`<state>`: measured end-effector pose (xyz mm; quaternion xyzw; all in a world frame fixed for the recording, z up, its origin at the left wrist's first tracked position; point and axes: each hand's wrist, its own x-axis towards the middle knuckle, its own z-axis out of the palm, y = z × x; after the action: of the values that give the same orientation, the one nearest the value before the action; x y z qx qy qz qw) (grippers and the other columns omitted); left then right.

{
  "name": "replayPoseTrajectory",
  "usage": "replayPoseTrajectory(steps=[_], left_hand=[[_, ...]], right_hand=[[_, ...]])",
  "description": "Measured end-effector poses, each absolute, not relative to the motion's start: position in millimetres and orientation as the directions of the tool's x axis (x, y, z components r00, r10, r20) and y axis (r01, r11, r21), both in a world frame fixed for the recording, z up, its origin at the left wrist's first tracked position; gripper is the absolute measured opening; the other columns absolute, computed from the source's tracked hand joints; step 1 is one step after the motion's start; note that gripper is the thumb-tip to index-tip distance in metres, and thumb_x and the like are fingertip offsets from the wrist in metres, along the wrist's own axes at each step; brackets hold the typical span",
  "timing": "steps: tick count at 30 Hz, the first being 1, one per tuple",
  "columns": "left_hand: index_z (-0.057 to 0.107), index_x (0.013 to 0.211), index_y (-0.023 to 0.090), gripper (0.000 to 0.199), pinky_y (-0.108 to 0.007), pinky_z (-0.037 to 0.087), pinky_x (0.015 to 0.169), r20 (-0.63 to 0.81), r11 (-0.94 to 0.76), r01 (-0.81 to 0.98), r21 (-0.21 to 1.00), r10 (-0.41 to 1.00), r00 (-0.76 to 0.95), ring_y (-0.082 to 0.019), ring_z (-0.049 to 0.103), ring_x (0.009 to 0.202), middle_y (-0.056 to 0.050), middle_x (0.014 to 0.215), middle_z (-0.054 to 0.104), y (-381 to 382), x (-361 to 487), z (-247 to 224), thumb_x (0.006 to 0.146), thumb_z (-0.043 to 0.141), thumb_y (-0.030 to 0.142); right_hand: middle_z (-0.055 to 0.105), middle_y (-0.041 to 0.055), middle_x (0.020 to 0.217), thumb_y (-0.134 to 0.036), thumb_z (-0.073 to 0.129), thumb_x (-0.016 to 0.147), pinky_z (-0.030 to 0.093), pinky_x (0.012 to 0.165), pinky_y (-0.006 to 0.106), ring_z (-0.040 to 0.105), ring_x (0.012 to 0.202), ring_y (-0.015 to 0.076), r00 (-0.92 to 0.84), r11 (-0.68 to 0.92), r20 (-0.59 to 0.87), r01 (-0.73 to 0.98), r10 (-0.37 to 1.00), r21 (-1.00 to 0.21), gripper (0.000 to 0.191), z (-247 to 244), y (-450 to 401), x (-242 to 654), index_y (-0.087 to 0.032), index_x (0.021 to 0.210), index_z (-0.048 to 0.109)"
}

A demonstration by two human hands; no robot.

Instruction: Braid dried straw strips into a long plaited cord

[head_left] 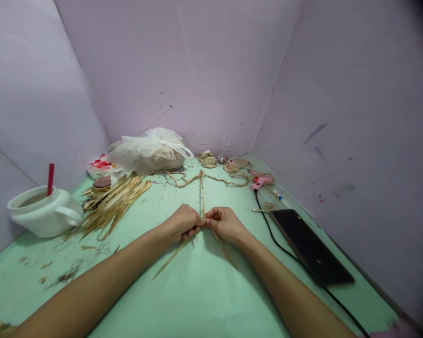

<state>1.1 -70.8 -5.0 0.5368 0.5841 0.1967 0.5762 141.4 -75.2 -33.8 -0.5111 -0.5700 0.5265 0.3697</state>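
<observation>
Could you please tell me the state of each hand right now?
Left hand: closed, pinching the near end of the braided fiber cord.
Right hand: closed, pinching that same end.

Leaf strips (117, 202) lie left of the braid (202, 195), phone (308, 241) right.

Braid (202, 192): straw tan, plaited pattern down its length. Loose strips (118, 204): dry yellow-beige, some browner. Tabletop (204, 305): plain mint green. Walls (204, 70): pale lilac-grey, scattered dark smudges, couple of pinkish specks. Pot (38, 220): white; stick (50, 178) in it: red. Bag (144, 157): translucent white. Packet (100, 162): red/white. Glue gun (263, 181): pink. Cord (275, 241): black. Phone (310, 244): black. Small rounds (208, 162) at back: beige-tan.
</observation>
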Motion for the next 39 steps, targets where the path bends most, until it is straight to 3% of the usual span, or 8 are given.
replayPoseTrajectory(steps=[6,15,23,26,28,32,35,39], left_hand=[[0.041,0.047,0.016,0.01,-0.019,0.008,0.028,-0.425,0.361,0.278,0.89,0.879,0.217,-0.002,0.017,0.026,0.008,0.034,0.031,-80,10,-6,0.054,0.048,0.016],[0.039,0.045,0.016,0.011,-0.019,0.008,0.03,-0.402,0.361,0.259,0.896,0.906,0.129,-0.003,0.016,0.028,0.008,0.033,0.024,-83,15,-6,0.052,0.044,0.011],[0.035,0.044,0.017,0.014,-0.02,0.006,0.031,-0.412,0.371,0.219,0.903,0.891,0.191,-0.002,0.016,0.029,0.008,0.035,0.024,-86,12,-7,0.053,0.045,0.012],[0.045,0.049,0.015,0.007,-0.019,0.008,0.031,-0.397,0.339,0.262,0.904,0.892,0.217,-0.003,0.019,0.028,0.008,0.035,0.03,-83,8,-8,0.054,0.049,0.015],[0.049,0.053,0.015,0.005,-0.019,0.01,0.03,-0.392,0.326,0.277,0.904,0.889,0.236,-0.003,0.021,0.028,0.007,0.034,0.033,-81,5,-7,0.055,0.051,0.018],[0.05,0.056,0.014,0.007,-0.019,0.009,0.03,-0.405,0.326,0.286,0.901,0.869,0.284,-0.003,0.021,0.028,0.007,0.036,0.034,-78,1,-2,0.056,0.054,0.021],[0.046,0.053,0.015,0.01,-0.02,0.008,0.031,-0.403,0.316,0.291,0.903,0.858,0.318,-0.003,0.02,0.028,0.008,0.035,0.032,-78,0,0,0.056,0.053,0.021],[0.046,0.052,0.016,0.009,-0.021,0.008,0.032,-0.387,0.285,0.31,0.907,0.856,0.343,-0.004,0.019,0.029,0.008,0.034,0.03,-77,-1,0,0.057,0.052,0.021]], right_hand=[[0.061,0.0023,0.061,-0.018,0.049,0.068,0.032,0.051,0.021,0.05,0.056,0.0114,-0.201,0.262,0.17,0.664,0.965,-0.7,0.008,-30,-84,145,-0.016,0.066,0.057],[0.065,0.0056,0.065,-0.019,0.048,0.068,0.027,0.051,0.024,0.054,0.059,0.0151,-0.12,0.187,0.178,0.884,0.977,-0.429,0.015,-5,-103,138,-0.018,0.067,0.063],[0.061,0.004,0.055,-0.016,0.046,0.066,0.026,0.047,0.023,0.046,0.048,0.0114,-0.315,0.343,0.138,0.816,0.939,-0.466,0.019,-4,-118,134,-0.017,0.058,0.063],[0.059,0.0014,0.051,-0.018,0.049,0.065,0.026,0.046,0.022,0.044,0.046,0.01,-0.396,0.362,0.074,0.729,0.915,-0.581,0.016,-4,-111,142,-0.017,0.056,0.063],[0.057,0.0006,0.05,-0.025,0.053,0.065,0.028,0.046,0.022,0.044,0.046,0.0102,-0.368,0.273,0.026,0.637,0.929,-0.721,0.016,-4,-101,151,-0.016,0.057,0.062],[0.06,0.0038,0.063,-0.029,0.05,0.069,0.039,0.055,0.022,0.052,0.057,0.0118,-0.034,0.0,-0.01,0.286,0.999,-0.958,0.018,-5,-82,159,-0.014,0.068,0.06],[0.058,0.0032,0.062,-0.022,0.048,0.068,0.039,0.053,0.022,0.052,0.053,0.0099,-0.173,-0.238,-0.238,0.022,0.956,-0.971,0.012,-7,-80,148,-0.013,0.068,0.057],[0.04,-0.0057,0.04,-0.017,0.048,0.066,0.02,0.037,0.019,0.03,0.035,0.0043,-0.237,-0.299,-0.317,0.111,0.918,-0.948,0.012,-11,-84,132,-0.015,0.054,0.049]])
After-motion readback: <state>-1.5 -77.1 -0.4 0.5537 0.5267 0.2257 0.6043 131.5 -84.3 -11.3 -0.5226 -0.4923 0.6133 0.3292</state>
